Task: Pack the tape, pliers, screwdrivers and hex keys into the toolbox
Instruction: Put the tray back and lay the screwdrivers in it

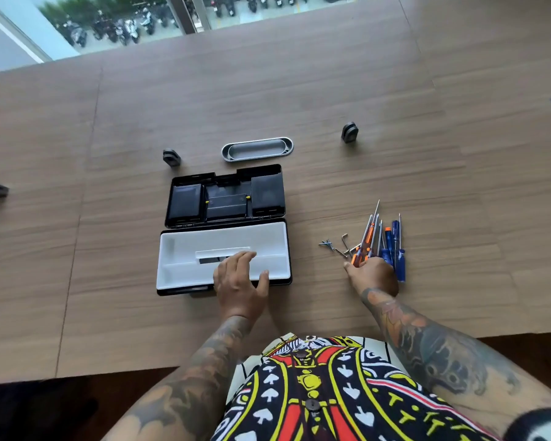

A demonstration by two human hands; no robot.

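Right hand [374, 275] near desk [331, 106] front edge is closing its grip on screwdrivers [382, 243], shafts pointing away; toolbox [178, 259] lying leftward, left hand [239, 281] resting open on it.

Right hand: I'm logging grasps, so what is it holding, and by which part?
The right hand closes on the orange-handled screwdrivers at their handle ends, shafts pointing away. The left hand only rests on the toolbox rim.

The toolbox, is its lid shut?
No, the toolbox lies open on the table, its black lid folded back and the white tray showing, with the left hand on its front edge.
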